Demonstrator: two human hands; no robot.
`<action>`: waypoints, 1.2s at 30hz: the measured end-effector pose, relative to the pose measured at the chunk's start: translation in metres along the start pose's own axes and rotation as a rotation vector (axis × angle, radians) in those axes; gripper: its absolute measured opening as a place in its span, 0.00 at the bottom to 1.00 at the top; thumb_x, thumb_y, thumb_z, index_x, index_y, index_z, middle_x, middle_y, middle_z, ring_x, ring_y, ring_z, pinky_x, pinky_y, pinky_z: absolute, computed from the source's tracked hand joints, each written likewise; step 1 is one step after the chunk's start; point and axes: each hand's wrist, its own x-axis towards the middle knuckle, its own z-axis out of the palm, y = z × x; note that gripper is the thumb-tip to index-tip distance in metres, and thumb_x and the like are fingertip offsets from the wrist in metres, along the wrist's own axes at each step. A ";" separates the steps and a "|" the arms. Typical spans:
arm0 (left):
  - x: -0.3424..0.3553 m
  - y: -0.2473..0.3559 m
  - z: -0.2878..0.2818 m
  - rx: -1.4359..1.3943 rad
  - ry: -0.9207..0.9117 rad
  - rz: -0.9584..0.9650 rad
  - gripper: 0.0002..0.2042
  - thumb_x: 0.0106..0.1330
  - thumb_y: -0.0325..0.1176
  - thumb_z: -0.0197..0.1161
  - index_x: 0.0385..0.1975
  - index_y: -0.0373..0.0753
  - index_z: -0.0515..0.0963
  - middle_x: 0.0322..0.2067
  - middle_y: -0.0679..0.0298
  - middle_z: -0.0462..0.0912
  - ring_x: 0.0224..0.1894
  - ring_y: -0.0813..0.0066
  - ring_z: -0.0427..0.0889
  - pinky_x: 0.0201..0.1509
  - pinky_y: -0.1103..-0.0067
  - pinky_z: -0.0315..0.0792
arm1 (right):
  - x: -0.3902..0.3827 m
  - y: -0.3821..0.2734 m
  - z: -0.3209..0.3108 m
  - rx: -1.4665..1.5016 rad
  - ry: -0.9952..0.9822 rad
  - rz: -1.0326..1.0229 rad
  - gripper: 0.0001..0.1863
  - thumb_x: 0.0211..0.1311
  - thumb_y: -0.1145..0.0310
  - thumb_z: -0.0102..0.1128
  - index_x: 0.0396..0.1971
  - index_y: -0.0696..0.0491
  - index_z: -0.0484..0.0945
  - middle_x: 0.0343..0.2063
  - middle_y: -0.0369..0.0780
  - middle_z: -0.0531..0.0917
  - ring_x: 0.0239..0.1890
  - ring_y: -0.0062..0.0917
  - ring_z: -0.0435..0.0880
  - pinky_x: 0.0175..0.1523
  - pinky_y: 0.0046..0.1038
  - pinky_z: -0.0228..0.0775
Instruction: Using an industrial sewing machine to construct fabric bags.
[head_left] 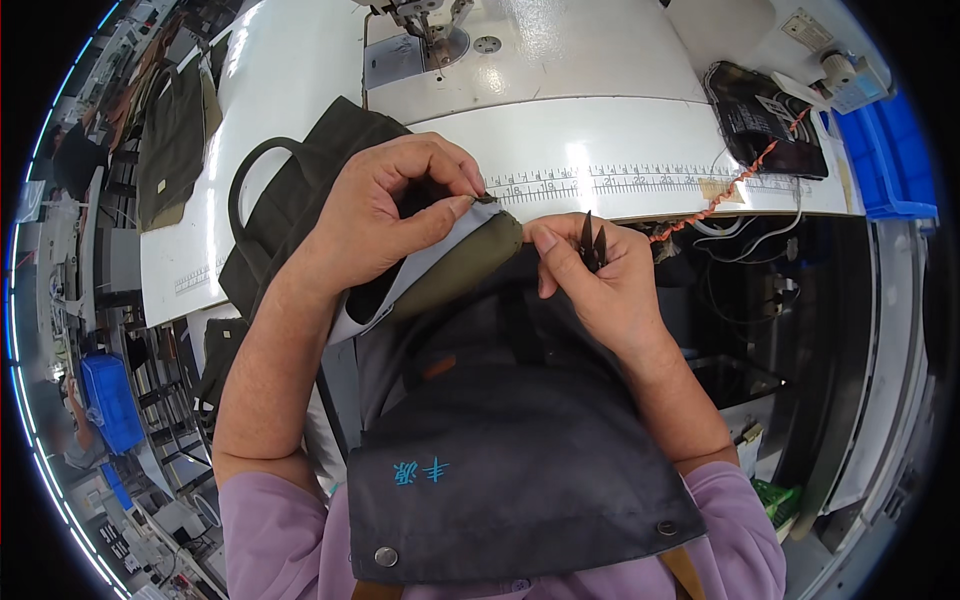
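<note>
My left hand (390, 200) pinches the top edge of an olive fabric piece (450, 275) with pale grey lining, part of a dark olive bag (300, 180) with a loop handle that lies over the table's front edge. My right hand (590, 270) is closed around small black thread snips (590, 240), blades pointing up, while its thumb and index finger are at the corner of the olive piece; whether they grip it is unclear. A dark grey apron (520, 450) lies over my front.
The sewing machine (420, 40) stands on the white table (550, 140) with a printed ruler. A dark device (750, 120), cables and a blue bin (880, 160) are at right. Olive pieces (175, 150) lie at left. Beyond are another blue bin (110, 400) and a co-worker (80, 435).
</note>
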 end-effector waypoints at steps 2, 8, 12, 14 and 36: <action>0.002 0.001 -0.006 -0.012 -0.037 -0.005 0.03 0.61 0.21 0.66 0.33 0.33 0.80 0.40 0.63 0.84 0.41 0.82 0.79 0.47 0.82 0.73 | 0.000 -0.004 0.005 -0.016 -0.017 0.065 0.09 0.72 0.70 0.61 0.37 0.62 0.83 0.20 0.30 0.80 0.22 0.10 0.76 0.28 0.17 0.67; 0.020 0.004 -0.055 -0.018 -0.465 -0.170 0.02 0.60 0.21 0.67 0.28 0.34 0.80 0.39 0.60 0.83 0.40 0.76 0.82 0.47 0.81 0.75 | -0.003 0.014 0.029 0.019 -0.167 0.076 0.08 0.73 0.71 0.61 0.39 0.62 0.83 0.23 0.31 0.81 0.23 0.10 0.77 0.30 0.17 0.68; 0.026 0.015 -0.073 0.124 -0.579 -0.296 0.03 0.59 0.23 0.68 0.28 0.33 0.80 0.37 0.63 0.84 0.37 0.77 0.82 0.43 0.80 0.75 | -0.004 0.020 0.045 0.093 -0.243 0.088 0.10 0.74 0.70 0.59 0.42 0.62 0.83 0.25 0.32 0.82 0.25 0.11 0.78 0.32 0.17 0.70; 0.019 0.015 -0.069 0.254 -0.596 -0.191 0.03 0.58 0.23 0.67 0.29 0.33 0.80 0.37 0.62 0.84 0.37 0.75 0.81 0.42 0.79 0.75 | -0.002 0.023 0.045 0.071 -0.262 0.090 0.10 0.74 0.69 0.60 0.42 0.62 0.84 0.25 0.33 0.83 0.25 0.12 0.79 0.32 0.17 0.71; -0.073 0.014 0.028 1.001 0.319 0.283 0.12 0.45 0.25 0.73 0.31 0.39 0.82 0.40 0.63 0.86 0.40 0.63 0.86 0.45 0.70 0.78 | 0.008 0.027 0.047 0.118 -0.254 0.116 0.08 0.72 0.74 0.60 0.44 0.61 0.84 0.27 0.32 0.84 0.26 0.11 0.80 0.33 0.16 0.72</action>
